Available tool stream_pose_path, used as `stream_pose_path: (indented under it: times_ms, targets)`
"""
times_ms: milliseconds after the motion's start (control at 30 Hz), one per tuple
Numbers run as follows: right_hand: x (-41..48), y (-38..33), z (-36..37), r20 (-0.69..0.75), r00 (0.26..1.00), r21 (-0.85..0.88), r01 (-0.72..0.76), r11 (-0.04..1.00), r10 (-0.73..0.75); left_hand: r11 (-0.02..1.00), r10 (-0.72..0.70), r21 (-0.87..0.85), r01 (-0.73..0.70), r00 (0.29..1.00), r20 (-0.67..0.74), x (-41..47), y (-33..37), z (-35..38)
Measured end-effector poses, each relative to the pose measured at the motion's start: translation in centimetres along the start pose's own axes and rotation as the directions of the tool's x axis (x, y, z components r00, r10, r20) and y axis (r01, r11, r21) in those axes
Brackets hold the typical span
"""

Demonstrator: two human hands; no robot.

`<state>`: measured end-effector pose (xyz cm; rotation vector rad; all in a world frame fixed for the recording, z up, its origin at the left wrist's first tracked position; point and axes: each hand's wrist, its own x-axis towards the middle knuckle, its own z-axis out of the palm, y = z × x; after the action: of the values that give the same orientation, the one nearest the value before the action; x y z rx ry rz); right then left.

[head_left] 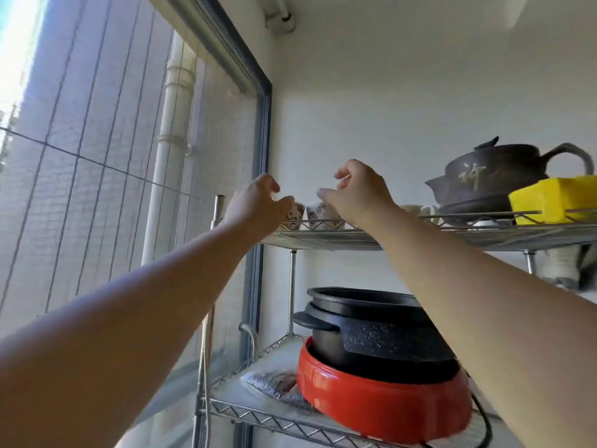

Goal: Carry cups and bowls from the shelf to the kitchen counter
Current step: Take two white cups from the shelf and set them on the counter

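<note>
Two small white cups with a pink pattern stand side by side at the left end of the top wire shelf point(323, 236). My left hand point(258, 202) is raised at the left cup point(295, 216), fingers curled apart and touching its rim. My right hand point(355, 192) hovers over the right cup point(318, 215), fingers spread, its thumb at the rim. Neither cup is lifted off the shelf. More pale cups point(420, 211) sit further right on the same shelf, partly hidden behind my right forearm.
A dark clay teapot point(491, 176) and a yellow block point(555, 197) stand on the top shelf at the right. On the lower shelf a black pot point(371, 324) sits in a red cooker base point(381, 402). A large window point(97, 156) fills the left side.
</note>
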<state>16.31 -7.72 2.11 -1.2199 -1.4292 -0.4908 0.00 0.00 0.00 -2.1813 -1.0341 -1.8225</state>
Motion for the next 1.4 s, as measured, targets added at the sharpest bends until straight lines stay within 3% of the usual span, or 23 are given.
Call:
stream_pose_path:
  times_ms: [167,300,400,500,600,733,867,1000,1067,1167,1267,1400]
  targets:
    - [2.6,0.0,0.8,0.104,0.967,-0.260,-0.200,0.945,0.234,0.964,-0.245,0.161,0.213,0.946,0.214,3.2,-0.6,1.1]
    - [4.1,-0.4,1.1,0.390,0.787,-0.329,-0.365,0.871,0.477,0.933,-0.357,0.176,0.314,0.872,0.335,4.4,-0.5,1.5]
    - [4.3,-0.3,1.7,0.514,0.679,-0.293,-0.435,0.852,0.524,0.929,-0.365,0.219,0.299,0.838,0.405,5.3,-0.3,1.7]
    - [4.7,0.2,2.6,0.543,0.650,-0.278,-0.459,0.844,0.532,0.923,-0.383,0.242,0.299,0.779,0.497,5.8,-0.1,1.8]
    - [4.8,0.1,3.3,0.590,0.636,-0.326,-0.377,0.867,0.498,0.912,-0.411,0.263,0.315,0.710,0.572,5.9,0.3,1.8]
    - [4.7,0.1,3.5,0.620,0.641,-0.314,-0.326,0.891,0.453,0.909,-0.413,0.217,0.355,0.709,0.571,6.3,-0.3,2.6]
    - [5.0,1.0,3.4,0.589,0.651,-0.187,-0.467,0.864,0.479,0.918,-0.386,0.103,0.382,0.810,0.441,6.4,-1.4,3.5]
    - [5.1,1.5,3.1,0.446,0.758,0.049,-0.552,0.833,0.476,0.869,-0.338,-0.219,0.443,0.857,0.389,6.5,-2.2,3.1]
    - [5.5,1.7,2.9,0.351,0.833,0.231,-0.520,0.822,0.428,0.785,-0.289,-0.433,0.443,0.880,0.377,6.3,-2.1,2.2]
    - [5.4,1.2,2.3,0.314,0.880,0.402,-0.463,0.790,0.356,0.672,-0.230,-0.632,0.387,0.920,0.318,5.1,-1.5,0.8]
    - [3.8,-0.1,0.7,0.276,0.930,0.552,-0.361,0.751,0.244,0.589,-0.151,-0.758,0.280,0.960,0.238,3.2,-0.4,-0.7]
    - [-1.5,-1.0,-2.7,0.293,0.955,0.653,-0.227,0.723,0.035,0.518,0.053,-0.830,0.209,0.960,0.275,-1.8,0.4,-2.8]
